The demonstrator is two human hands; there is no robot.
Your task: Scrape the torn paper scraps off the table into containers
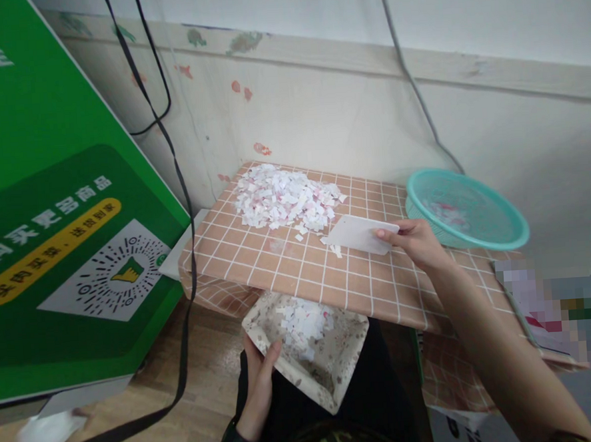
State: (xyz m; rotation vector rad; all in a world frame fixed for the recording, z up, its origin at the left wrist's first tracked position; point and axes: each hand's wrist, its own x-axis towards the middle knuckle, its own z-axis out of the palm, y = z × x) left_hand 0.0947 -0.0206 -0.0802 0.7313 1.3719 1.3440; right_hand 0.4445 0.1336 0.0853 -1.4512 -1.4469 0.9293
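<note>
1. Right hand (pixel 417 241): pinches the card (pixel 356 235) at its right end; card extends left from the hand, over the table (pixel 258 266).
2. Left hand (pixel 259 371): grasps the near-left side of the tray (pixel 346 334), below the table edge; scraps (pixel 304 324) inside.
3. Pile (pixel 284 196): on table, beyond and left of the right hand.

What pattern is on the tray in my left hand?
The tray is cream with scattered grey-brown blotches, seen best in the head view.
</note>
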